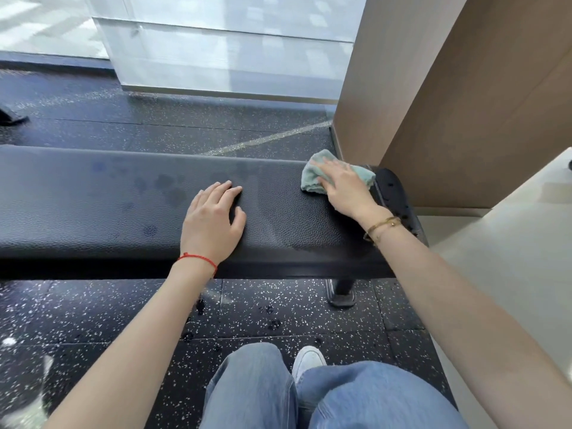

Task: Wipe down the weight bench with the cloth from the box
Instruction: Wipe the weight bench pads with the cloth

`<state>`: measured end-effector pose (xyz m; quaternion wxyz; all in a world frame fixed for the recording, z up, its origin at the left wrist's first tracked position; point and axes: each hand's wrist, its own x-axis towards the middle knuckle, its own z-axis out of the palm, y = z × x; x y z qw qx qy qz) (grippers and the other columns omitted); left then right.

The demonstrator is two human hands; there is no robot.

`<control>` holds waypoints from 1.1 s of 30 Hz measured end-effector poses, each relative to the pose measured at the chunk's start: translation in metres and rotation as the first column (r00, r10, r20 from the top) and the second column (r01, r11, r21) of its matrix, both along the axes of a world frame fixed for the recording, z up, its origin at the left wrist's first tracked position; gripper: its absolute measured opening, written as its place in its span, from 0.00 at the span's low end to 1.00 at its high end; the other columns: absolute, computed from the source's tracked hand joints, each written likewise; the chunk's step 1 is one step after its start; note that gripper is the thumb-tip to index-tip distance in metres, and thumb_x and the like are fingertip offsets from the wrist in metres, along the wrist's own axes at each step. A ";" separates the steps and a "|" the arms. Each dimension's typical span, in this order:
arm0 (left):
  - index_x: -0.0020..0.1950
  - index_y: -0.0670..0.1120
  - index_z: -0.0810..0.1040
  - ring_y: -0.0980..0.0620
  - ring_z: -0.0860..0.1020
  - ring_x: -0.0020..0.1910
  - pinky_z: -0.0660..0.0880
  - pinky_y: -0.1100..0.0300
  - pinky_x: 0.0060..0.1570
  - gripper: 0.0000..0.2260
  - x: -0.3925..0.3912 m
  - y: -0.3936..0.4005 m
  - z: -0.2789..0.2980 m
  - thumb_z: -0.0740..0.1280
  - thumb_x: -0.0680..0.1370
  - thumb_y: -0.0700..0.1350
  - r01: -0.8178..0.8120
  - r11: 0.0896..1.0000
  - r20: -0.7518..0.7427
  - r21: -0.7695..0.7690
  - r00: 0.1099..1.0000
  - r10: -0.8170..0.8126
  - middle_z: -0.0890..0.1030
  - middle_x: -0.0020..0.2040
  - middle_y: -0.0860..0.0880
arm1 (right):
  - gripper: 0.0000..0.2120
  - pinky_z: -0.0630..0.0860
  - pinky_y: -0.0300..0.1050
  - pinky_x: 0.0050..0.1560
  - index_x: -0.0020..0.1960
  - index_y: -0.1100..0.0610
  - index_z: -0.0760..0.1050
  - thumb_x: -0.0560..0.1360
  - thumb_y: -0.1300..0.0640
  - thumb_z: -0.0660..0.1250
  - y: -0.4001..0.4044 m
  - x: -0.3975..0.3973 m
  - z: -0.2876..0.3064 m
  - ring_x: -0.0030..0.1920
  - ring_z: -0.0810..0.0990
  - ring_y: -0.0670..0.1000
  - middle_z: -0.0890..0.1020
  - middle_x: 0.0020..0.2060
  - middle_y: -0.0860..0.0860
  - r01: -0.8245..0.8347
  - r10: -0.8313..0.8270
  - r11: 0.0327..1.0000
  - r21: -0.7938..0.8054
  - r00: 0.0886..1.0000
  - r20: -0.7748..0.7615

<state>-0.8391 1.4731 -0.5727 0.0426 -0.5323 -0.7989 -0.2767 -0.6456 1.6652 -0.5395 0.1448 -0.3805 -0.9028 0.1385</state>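
Black speckled rubber floor (93,314), frosted glass panel (223,57) beyond, brown wall (448,103) to the right; the bench (93,205) serves as our landmark, running left to right across the view.

Our right hand (345,188): fingers straight and spread, pressing flat on the cloth (312,174) at the bench's right end, far edge. Gold bracelets (382,229) at that wrist.

Our left hand (213,216): fingers relaxed and lightly spread, palm resting on the bench pad near its middle, holding nothing. Red string (198,260) at that wrist. The two hands lie well apart.

Cloth: pale green, crumpled, lying on the pad under the right hand, one corner showing past the fingertips.

Bench: black textured pad; dull damp patches left of our left hand, a wet sheen between the hands. Black end plate (394,193) just past the cloth. Black leg with foot (342,292) below the right end, standing on the floor.

Nearer than the bench: our jeans (257,391) and one white shoe (308,362) on the floor.
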 end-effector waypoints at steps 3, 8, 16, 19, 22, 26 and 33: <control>0.68 0.44 0.76 0.44 0.69 0.72 0.60 0.48 0.75 0.17 0.005 0.003 0.003 0.63 0.79 0.44 -0.030 0.999 0.004 -0.044 1.000 0.030 0.74 0.71 0.44 | 0.22 0.49 0.51 0.77 0.72 0.49 0.66 0.80 0.60 0.60 -0.044 0.035 -0.004 0.76 0.57 0.53 0.62 0.75 0.53 -0.116 0.115 0.993 -0.010 0.993 -0.026; 0.64 0.41 0.78 0.41 0.74 0.66 0.67 0.46 0.69 0.16 0.028 0.008 0.005 0.64 0.78 0.44 -0.023 0.999 -0.025 0.038 0.999 0.023 0.77 0.66 0.40 | 0.24 0.49 0.47 0.77 0.74 0.49 0.63 0.80 0.60 0.60 -0.095 0.100 -0.009 0.76 0.55 0.46 0.61 0.75 0.48 -0.110 0.111 0.994 0.023 0.992 -0.055; 0.67 0.44 0.76 0.43 0.70 0.69 0.64 0.46 0.72 0.20 0.055 0.017 -0.004 0.57 0.79 0.50 0.040 0.999 -0.071 0.003 0.997 -0.039 0.75 0.68 0.44 | 0.21 0.45 0.49 0.75 0.75 0.50 0.60 0.82 0.56 0.55 0.024 0.083 0.002 0.77 0.55 0.53 0.59 0.76 0.53 0.242 -0.240 0.969 -0.040 0.970 0.049; 0.67 0.45 0.76 0.43 0.70 0.70 0.63 0.47 0.73 0.20 0.055 0.017 -0.006 0.58 0.79 0.49 0.022 1.000 -0.092 0.020 0.996 -0.021 0.76 0.68 0.44 | 0.21 0.46 0.46 0.74 0.73 0.51 0.64 0.81 0.58 0.56 0.025 0.060 0.002 0.76 0.56 0.55 0.60 0.75 0.55 0.159 -0.159 0.987 -0.015 0.987 0.029; 0.67 0.45 0.76 0.44 0.69 0.70 0.63 0.47 0.73 0.19 0.056 0.016 -0.006 0.58 0.79 0.49 0.018 1.000 -0.094 0.023 0.995 -0.016 0.75 0.69 0.45 | 0.22 0.48 0.48 0.76 0.73 0.51 0.65 0.80 0.61 0.59 -0.013 0.077 -0.004 0.76 0.58 0.54 0.62 0.75 0.53 0.010 -0.010 1.000 0.006 1.000 -0.006; 0.68 0.45 0.76 0.44 0.69 0.70 0.63 0.47 0.73 0.19 0.056 0.014 -0.006 0.58 0.79 0.49 0.026 0.999 -0.091 0.036 0.996 -0.022 0.75 0.69 0.45 | 0.26 0.47 0.46 0.77 0.74 0.48 0.63 0.79 0.63 0.60 -0.077 0.123 -0.007 0.77 0.54 0.47 0.60 0.76 0.47 -0.100 0.100 0.995 0.002 0.994 -0.043; 0.68 0.46 0.76 0.45 0.69 0.70 0.63 0.48 0.73 0.19 0.055 0.015 -0.009 0.58 0.79 0.49 0.015 0.999 -0.089 0.048 0.996 -0.011 0.76 0.69 0.46 | 0.20 0.49 0.48 0.76 0.73 0.47 0.63 0.82 0.58 0.56 -0.012 0.117 -0.005 0.76 0.57 0.53 0.62 0.75 0.50 0.101 -0.102 0.995 -0.027 0.994 -0.045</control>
